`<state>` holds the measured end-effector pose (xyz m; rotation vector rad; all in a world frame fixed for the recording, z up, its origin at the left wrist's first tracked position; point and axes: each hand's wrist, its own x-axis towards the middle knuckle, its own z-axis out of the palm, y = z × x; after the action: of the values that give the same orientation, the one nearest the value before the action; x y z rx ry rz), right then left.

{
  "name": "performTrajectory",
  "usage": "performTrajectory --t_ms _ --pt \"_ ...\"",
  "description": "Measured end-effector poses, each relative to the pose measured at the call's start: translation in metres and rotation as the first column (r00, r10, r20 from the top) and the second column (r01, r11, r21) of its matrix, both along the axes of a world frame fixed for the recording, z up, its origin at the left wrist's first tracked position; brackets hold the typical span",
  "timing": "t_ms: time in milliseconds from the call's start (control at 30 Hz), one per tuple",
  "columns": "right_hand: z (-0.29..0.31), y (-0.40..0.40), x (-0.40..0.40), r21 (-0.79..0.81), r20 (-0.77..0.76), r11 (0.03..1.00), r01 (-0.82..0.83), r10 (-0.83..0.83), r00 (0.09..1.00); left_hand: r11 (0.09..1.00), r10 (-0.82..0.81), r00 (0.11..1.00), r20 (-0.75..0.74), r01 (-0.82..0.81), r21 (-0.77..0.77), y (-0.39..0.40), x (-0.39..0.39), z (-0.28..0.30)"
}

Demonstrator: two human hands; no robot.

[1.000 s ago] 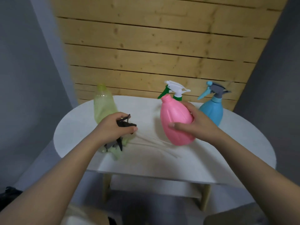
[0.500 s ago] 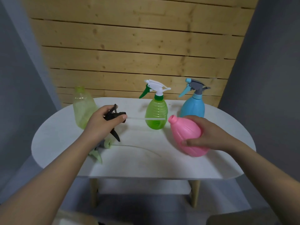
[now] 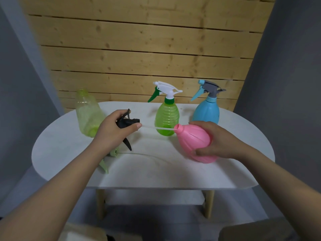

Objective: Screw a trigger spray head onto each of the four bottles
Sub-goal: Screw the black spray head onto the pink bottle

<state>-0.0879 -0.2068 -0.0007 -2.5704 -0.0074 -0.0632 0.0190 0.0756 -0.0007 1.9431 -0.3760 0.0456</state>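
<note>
My right hand grips a pink bottle, tilted with its open neck pointing left. My left hand holds a black trigger spray head; its clear dip tube reaches right to the pink bottle's mouth. A pale yellow-green bottle without a head stands at the back left. A light green spray head lies on the table under my left wrist. A green bottle with a white and green head and a blue bottle with a grey head stand at the back.
Everything sits on a white oval table with wooden legs. A wooden plank wall rises right behind it, and grey walls stand on both sides. A thin clear tube runs from the light green head across the tabletop.
My left hand has lifted the black spray head and brought its tube tip to the pink bottle's mouth. My right hand has tilted the pink bottle further to the left.
</note>
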Motion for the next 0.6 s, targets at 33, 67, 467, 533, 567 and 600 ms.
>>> performTrajectory --t_ms 33,67,467,533,567,600 --pt "0.000 0.001 0.000 -0.006 -0.001 1.000 -0.002 0.002 1.000 1.000 0.002 1.000 0.013 -0.002 0.004 -0.001 0.000 0.000" --pt "0.000 0.002 0.001 -0.011 0.000 1.000 -0.007 0.007 1.000 1.000 0.003 1.000 0.027 -0.004 0.015 -0.002 -0.001 0.000" --pt "0.002 0.016 0.005 0.176 -0.101 0.982 -0.071 0.090 0.991 0.949 -0.305 0.937 -0.174 0.315 0.032 -0.034 -0.016 0.005" --pt "0.002 0.016 0.006 0.209 -0.127 0.974 -0.091 0.119 0.985 0.923 -0.367 0.909 -0.199 0.382 0.044 -0.039 -0.018 0.007" --pt "0.002 0.016 0.006 0.233 -0.142 0.968 -0.098 0.133 0.981 0.911 -0.391 0.897 -0.208 0.410 0.055 -0.040 -0.018 0.007" --pt "0.003 0.015 0.006 0.256 -0.159 0.961 -0.106 0.150 0.976 0.898 -0.414 0.884 -0.219 0.436 0.062 -0.040 -0.018 0.008"
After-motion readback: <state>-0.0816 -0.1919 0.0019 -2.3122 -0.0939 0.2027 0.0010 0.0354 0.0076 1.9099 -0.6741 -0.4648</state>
